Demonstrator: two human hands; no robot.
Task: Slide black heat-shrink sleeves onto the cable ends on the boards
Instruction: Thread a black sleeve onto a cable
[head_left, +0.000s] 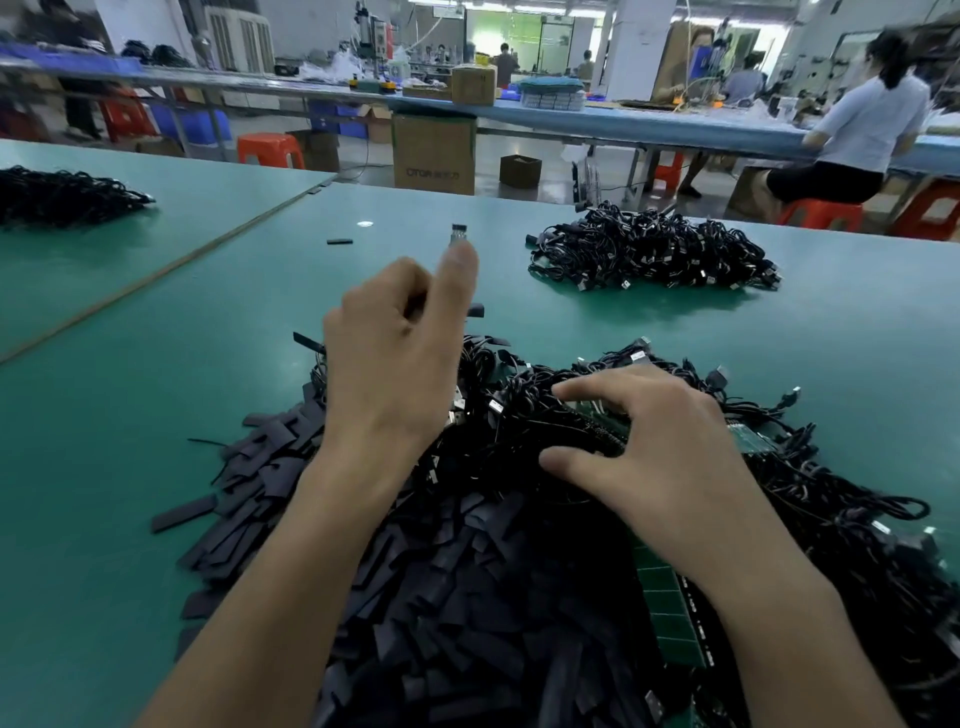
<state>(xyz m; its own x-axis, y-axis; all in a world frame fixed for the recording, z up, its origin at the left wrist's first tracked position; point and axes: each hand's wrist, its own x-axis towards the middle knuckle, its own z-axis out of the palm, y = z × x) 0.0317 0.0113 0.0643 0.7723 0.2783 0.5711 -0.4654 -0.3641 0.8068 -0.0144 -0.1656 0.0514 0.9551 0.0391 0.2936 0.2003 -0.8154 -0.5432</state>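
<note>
Pinching small silver metal plug (458, 237) with left hand (389, 353), resting splayed right hand (660, 457) on black cable tangle (519, 410). Probably light, floppy; best grabbed by stiff plug.

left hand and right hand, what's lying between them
Head view: a tangle of black cables with metal plug ends fills the gap between the left hand, pinching a plug, and the right hand resting on them.

The left hand (395, 353) hides all but a connector tip (458, 235), perhaps a USB plug; at six o'clock the sleeve pile (415, 597) runs off-frame.
</note>
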